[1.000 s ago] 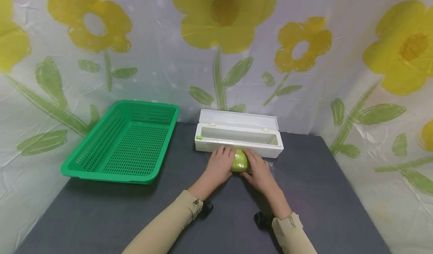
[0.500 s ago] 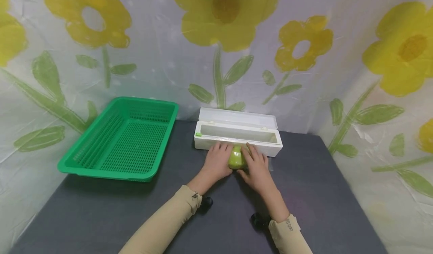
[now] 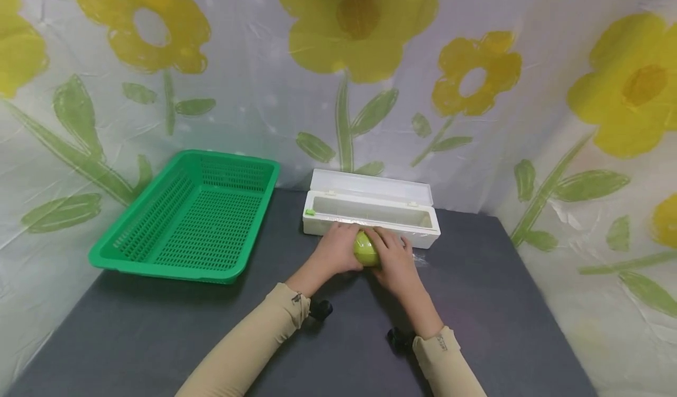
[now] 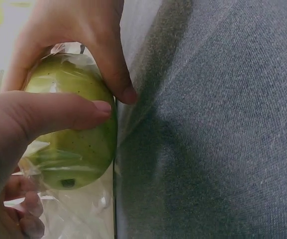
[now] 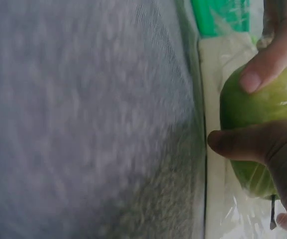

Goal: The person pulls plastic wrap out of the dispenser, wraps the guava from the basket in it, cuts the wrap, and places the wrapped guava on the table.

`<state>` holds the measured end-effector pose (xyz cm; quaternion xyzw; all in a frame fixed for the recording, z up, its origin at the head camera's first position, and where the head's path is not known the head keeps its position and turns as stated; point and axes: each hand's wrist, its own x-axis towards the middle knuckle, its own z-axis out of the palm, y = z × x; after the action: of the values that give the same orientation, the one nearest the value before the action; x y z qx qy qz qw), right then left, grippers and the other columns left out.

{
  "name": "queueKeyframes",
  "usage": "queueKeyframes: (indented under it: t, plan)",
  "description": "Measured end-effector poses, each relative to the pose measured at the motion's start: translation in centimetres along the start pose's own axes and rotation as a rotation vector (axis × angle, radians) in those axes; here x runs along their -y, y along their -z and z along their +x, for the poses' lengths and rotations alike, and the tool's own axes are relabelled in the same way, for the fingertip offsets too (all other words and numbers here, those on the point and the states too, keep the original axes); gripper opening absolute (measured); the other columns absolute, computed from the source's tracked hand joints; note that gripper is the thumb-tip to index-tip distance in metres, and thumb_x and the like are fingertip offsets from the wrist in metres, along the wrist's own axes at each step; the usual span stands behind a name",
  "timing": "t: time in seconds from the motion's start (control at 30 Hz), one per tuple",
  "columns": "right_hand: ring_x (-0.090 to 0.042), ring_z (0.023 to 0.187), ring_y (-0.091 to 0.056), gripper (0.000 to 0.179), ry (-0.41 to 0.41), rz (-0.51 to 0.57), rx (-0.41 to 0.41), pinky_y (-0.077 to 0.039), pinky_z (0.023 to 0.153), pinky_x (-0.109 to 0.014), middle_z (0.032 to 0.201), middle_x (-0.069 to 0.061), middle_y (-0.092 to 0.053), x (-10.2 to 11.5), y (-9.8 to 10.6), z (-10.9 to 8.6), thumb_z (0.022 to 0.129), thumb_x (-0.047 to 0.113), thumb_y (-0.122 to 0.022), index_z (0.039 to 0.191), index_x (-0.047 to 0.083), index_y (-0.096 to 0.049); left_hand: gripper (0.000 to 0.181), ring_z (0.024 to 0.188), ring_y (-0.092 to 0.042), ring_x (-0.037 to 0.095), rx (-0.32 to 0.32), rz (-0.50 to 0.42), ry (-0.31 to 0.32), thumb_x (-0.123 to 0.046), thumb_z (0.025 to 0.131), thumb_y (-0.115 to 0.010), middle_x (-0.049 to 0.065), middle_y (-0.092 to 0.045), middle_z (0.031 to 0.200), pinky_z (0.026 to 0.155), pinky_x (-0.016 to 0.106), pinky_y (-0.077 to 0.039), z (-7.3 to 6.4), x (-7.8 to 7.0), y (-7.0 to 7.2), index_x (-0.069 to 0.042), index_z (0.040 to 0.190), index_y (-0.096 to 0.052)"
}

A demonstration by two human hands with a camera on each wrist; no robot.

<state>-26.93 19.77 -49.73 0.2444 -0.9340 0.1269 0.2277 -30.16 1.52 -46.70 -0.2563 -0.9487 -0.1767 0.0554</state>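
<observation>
A green pear (image 3: 366, 249), wrapped in clear cling film (image 4: 73, 211), is held between both hands at the front of a white cling film box (image 3: 317, 226). My left hand (image 3: 337, 250) grips its left side, the thumb lying across the near face in the left wrist view. From the right, my right hand (image 3: 396, 263) curls over the pear, thumb on the near side. The dark stem (image 5: 272, 211) points towards the right hand. Loose film spreads beneath the fruit, and a bit of it shows right of the right hand.
The white box's lid (image 3: 370, 187) stands raised against the flowered backdrop (image 3: 254, 91), with a green slider (image 3: 309, 212) at its left end. A green perforated basket (image 3: 158, 272) sits on the dark table (image 3: 349, 350) to the left.
The pear has shifted slightly left and turned between the hands. My right fingers have moved left with it and closed further over its top.
</observation>
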Motion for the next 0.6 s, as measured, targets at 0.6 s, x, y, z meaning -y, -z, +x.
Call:
queueKeyframes:
  t: [0.6]
  plan:
    - [-0.044,0.117,-0.063,0.106,-0.063,0.06,0.006,-0.044,0.105,-0.064,0.125,-0.028,-0.063,-0.6,0.6,0.9,0.063,0.023,-0.102,0.144,-0.008,-0.041,0.098,0.127,-0.057,0.035,-0.304,0.241,-0.238,-0.042,0.074,-0.099,0.015,-0.058,0.141,0.102,0.052,-0.05,-2.9,-1.1,-0.6,-0.009,0.154,-0.05]
